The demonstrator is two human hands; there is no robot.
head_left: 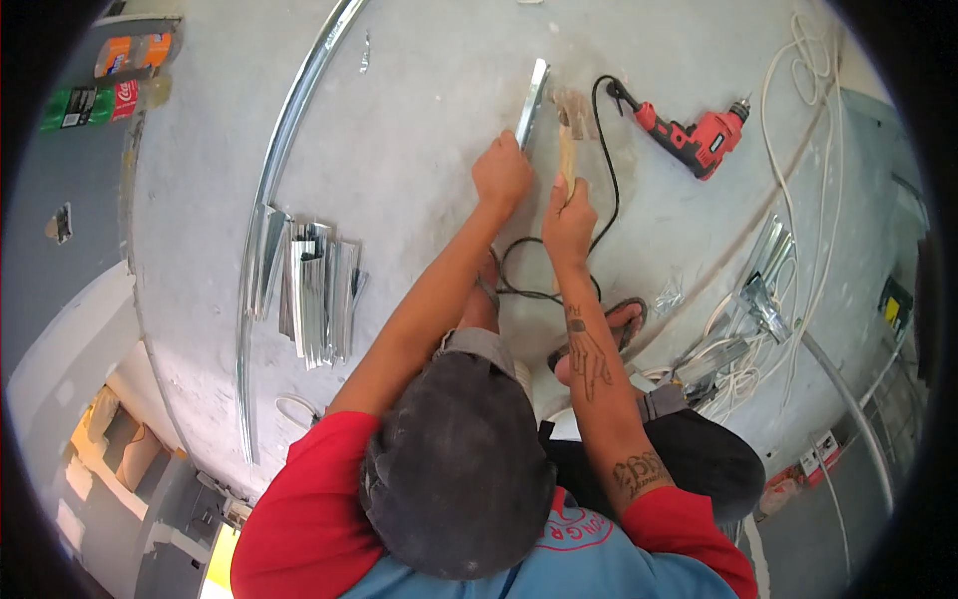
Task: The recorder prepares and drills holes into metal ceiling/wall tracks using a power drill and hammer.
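Observation:
My left hand (502, 178) is closed round the near end of a short, shiny metal channel piece (535, 98), which points away from me over the grey floor. Close to its right, my right hand (569, 222) grips the wooden handle of a hammer (567, 150). The hammer's head is blurred and lies just right of the metal piece's far end. I cannot tell whether the two touch. A black cord (615, 190) loops past my right hand to a red and black power drill (704, 142) lying on the floor at the right.
A long metal track (271, 165) runs along the left, beside a stack of short metal pieces (311, 290). White cable (788, 190) and more metal pieces (766, 295) lie at the right. Sandalled feet (624, 324) are below my hands. Plastic bottles (90, 105) lie far left.

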